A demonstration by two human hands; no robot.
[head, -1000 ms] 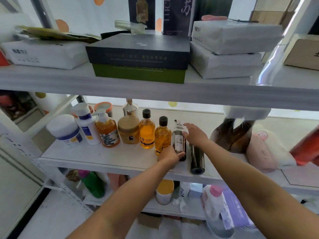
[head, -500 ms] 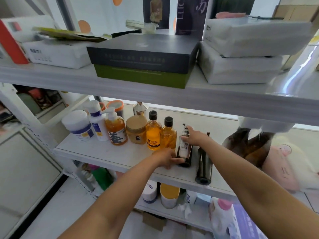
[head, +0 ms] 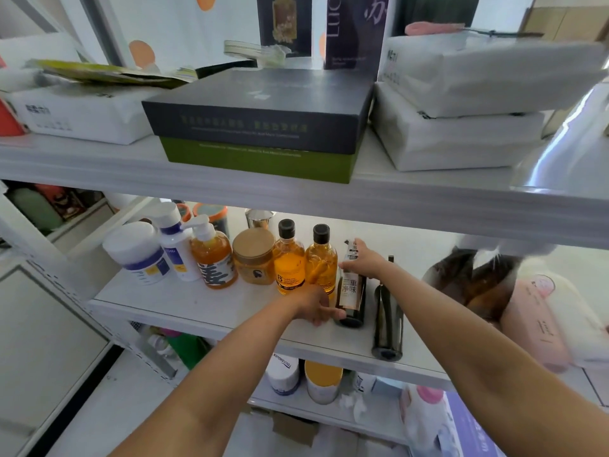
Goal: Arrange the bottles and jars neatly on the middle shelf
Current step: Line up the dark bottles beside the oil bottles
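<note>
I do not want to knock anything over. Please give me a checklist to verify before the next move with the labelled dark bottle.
1. Upper grip: right hand holds the labelled bottle near its top: ok.
2. Base support: left hand touches its base: ok.
3. Place: it sits right beside the amber bottles: ok.
4. Gap to the nearest amber bottle: cannot tell.
5. Row line: plain dark bottle sits nearer the front edge of the middle shelf: not ok.
</note>
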